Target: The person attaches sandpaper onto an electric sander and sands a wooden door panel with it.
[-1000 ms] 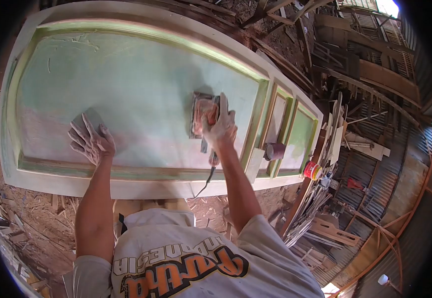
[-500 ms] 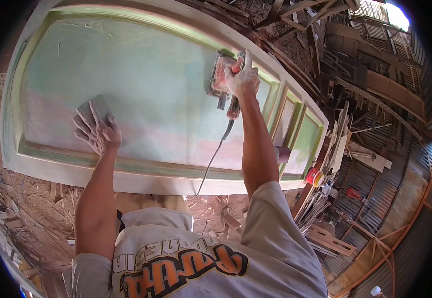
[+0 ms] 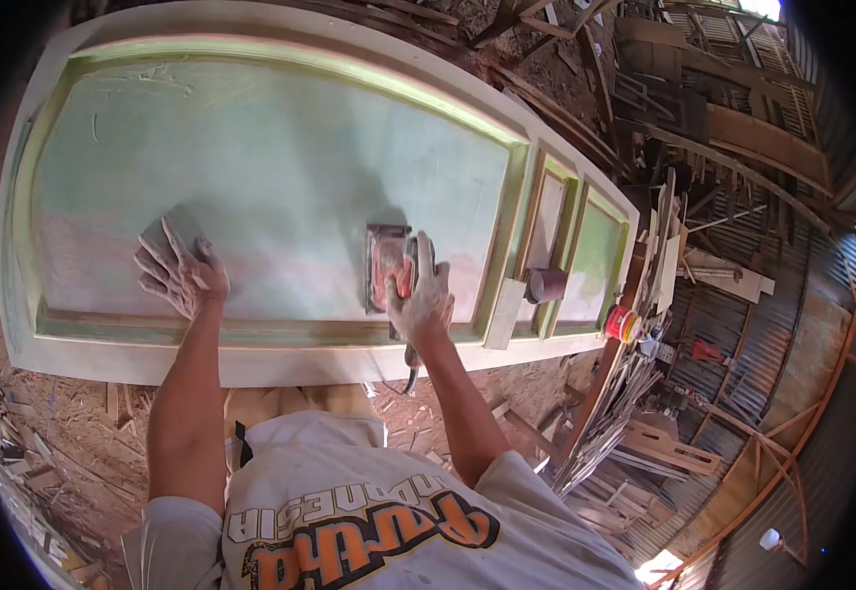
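A wooden door with a pale frame and a large green and pinkish recessed panel lies across the view. My right hand is closed around a dusty red electric sander, whose flat base rests on the lower right part of the large panel. Behind the wrist, a dark cord trails off the door's near edge. Dust coats my left hand, which lies on the left part of the panel with its fingers spread. A dark patch beside those fingers looks like shadow.
On the door's right part stand a dark cylinder and a flat pale piece of wood. Beyond its right end is a red and yellow can. Wood scraps litter the floor, and timber is piled at the right.
My right hand has drawn the sander from the panel's far right side toward me and to the left. My left hand has stayed at nearly the same spot.
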Action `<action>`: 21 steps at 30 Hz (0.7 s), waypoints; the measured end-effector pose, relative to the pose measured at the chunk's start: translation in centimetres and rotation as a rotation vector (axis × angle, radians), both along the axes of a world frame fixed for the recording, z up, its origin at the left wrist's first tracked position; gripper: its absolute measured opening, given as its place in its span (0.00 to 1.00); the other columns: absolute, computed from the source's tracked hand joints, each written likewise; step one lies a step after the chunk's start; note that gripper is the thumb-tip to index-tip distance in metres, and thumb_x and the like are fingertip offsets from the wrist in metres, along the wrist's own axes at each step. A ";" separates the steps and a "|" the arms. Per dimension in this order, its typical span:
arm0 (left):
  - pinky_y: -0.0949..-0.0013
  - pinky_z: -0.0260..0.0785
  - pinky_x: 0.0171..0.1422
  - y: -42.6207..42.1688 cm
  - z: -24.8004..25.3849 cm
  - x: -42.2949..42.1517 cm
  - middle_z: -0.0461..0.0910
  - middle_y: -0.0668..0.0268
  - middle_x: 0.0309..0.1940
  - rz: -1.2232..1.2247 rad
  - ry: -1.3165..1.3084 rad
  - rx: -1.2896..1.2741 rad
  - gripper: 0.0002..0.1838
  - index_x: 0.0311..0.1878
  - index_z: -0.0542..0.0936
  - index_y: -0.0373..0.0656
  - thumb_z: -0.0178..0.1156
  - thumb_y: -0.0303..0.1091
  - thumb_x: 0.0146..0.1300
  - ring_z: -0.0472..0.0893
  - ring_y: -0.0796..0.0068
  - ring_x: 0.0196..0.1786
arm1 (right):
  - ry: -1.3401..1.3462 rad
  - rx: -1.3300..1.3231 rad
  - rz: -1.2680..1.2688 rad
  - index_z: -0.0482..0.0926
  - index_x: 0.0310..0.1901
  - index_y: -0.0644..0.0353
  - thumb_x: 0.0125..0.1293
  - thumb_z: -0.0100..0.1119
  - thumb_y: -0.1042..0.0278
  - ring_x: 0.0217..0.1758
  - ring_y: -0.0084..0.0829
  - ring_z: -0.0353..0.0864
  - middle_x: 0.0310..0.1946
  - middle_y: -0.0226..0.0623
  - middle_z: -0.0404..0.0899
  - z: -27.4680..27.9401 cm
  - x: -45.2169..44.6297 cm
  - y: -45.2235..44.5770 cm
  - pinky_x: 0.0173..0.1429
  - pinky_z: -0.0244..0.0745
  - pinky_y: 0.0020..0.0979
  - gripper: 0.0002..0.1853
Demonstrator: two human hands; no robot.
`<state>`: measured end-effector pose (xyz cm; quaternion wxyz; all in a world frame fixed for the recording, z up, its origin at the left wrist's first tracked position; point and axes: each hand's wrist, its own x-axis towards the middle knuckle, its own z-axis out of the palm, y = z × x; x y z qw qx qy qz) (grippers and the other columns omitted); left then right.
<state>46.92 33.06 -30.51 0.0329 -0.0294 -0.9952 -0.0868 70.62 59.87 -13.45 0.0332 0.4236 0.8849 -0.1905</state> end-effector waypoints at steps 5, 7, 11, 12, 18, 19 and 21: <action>0.20 0.35 0.93 -0.2 0.2 0.1 0.42 0.50 0.97 -0.008 -0.050 -0.022 0.45 0.97 0.52 0.68 0.57 0.59 0.83 0.42 0.33 0.96 | -0.016 -0.027 -0.020 0.61 0.90 0.45 0.69 0.79 0.56 0.44 0.67 0.88 0.50 0.61 0.79 0.0 -2.8 2.5 0.49 0.88 0.60 0.52; 0.21 0.36 0.94 -0.1 0.5 0.1 0.43 0.51 0.97 -0.003 -0.054 -0.042 0.45 0.97 0.52 0.68 0.56 0.59 0.83 0.43 0.34 0.96 | -0.030 0.044 -0.020 0.60 0.91 0.42 0.68 0.79 0.55 0.46 0.67 0.89 0.51 0.62 0.80 -0.5 -6.1 5.6 0.52 0.89 0.60 0.53; 0.21 0.39 0.93 0.0 0.4 0.1 0.44 0.50 0.97 -0.010 -0.022 -0.033 0.44 0.97 0.53 0.67 0.56 0.59 0.83 0.45 0.33 0.96 | -0.044 0.135 0.016 0.57 0.92 0.35 0.70 0.76 0.48 0.49 0.66 0.92 0.54 0.63 0.81 -2.0 -12.9 12.4 0.56 0.89 0.62 0.53; 0.21 0.39 0.93 0.0 0.4 0.1 0.44 0.50 0.97 -0.011 -0.020 -0.035 0.44 0.97 0.53 0.67 0.56 0.59 0.83 0.45 0.33 0.96 | -0.041 0.132 0.015 0.57 0.92 0.35 0.70 0.76 0.48 0.49 0.66 0.92 0.54 0.63 0.81 -2.2 -14.7 13.7 0.56 0.89 0.62 0.53; 0.21 0.35 0.93 0.0 0.1 0.0 0.42 0.50 0.97 0.005 -0.027 -0.031 0.45 0.97 0.53 0.67 0.56 0.59 0.83 0.43 0.33 0.96 | -0.092 0.175 -0.013 0.56 0.92 0.37 0.66 0.78 0.52 0.55 0.65 0.93 0.57 0.65 0.82 -1.6 -20.6 17.0 0.63 0.89 0.58 0.56; 0.20 0.35 0.93 0.0 0.1 0.0 0.42 0.50 0.97 -0.003 -0.022 -0.031 0.44 0.97 0.53 0.67 0.56 0.59 0.83 0.43 0.33 0.96 | -0.091 0.173 -0.013 0.56 0.92 0.37 0.66 0.78 0.52 0.55 0.65 0.93 0.57 0.65 0.82 -1.6 -20.3 16.5 0.63 0.89 0.58 0.56; 0.20 0.35 0.93 0.0 0.2 0.0 0.43 0.50 0.97 -0.016 -0.018 -0.030 0.44 0.97 0.53 0.67 0.56 0.59 0.83 0.43 0.33 0.96 | -0.077 0.102 0.002 0.53 0.92 0.35 0.68 0.80 0.47 0.63 0.68 0.89 0.60 0.69 0.81 -1.3 -18.4 14.6 0.69 0.85 0.58 0.57</action>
